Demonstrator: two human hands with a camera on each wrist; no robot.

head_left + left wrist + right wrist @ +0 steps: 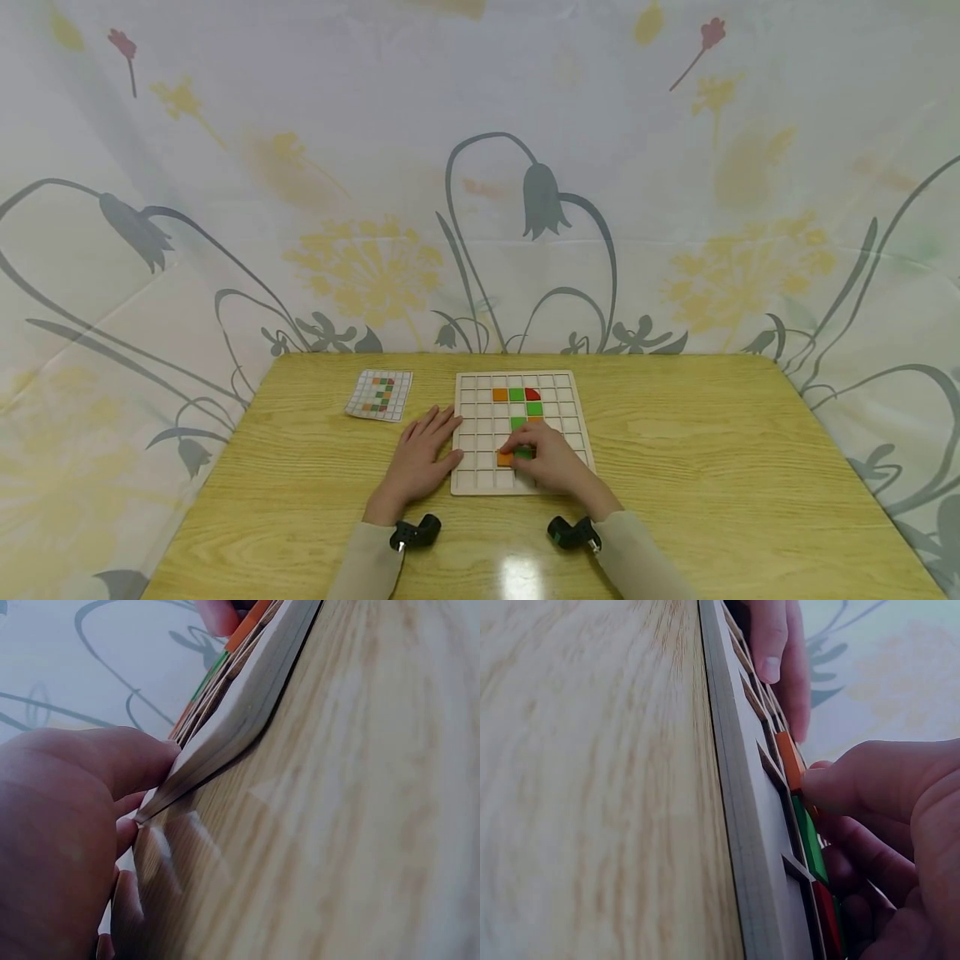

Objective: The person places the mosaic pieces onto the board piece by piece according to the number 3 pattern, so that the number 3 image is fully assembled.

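A pale wooden grid board [480, 482] lies on the table, several coloured tiles set in its squares. My right hand [551, 458] is over the lower part of the board, thumb and index finger pinching an orange tile [504, 460] in a lower row. Beside that tile sit a green tile [808, 838] and a red tile [826, 919], both partly covered by the hand in the head view. My left hand [422, 457] rests on the table with its fingers spread, thumb and fingertips at the board's left edge.
A paper card [380, 395] printed with a coloured grid pattern lies left of the board. Higher on the board are an orange tile [500, 394], a green tile [516, 394] and a rounded red tile [532, 394]. A floral cloth [495, 275] hangs behind the table.
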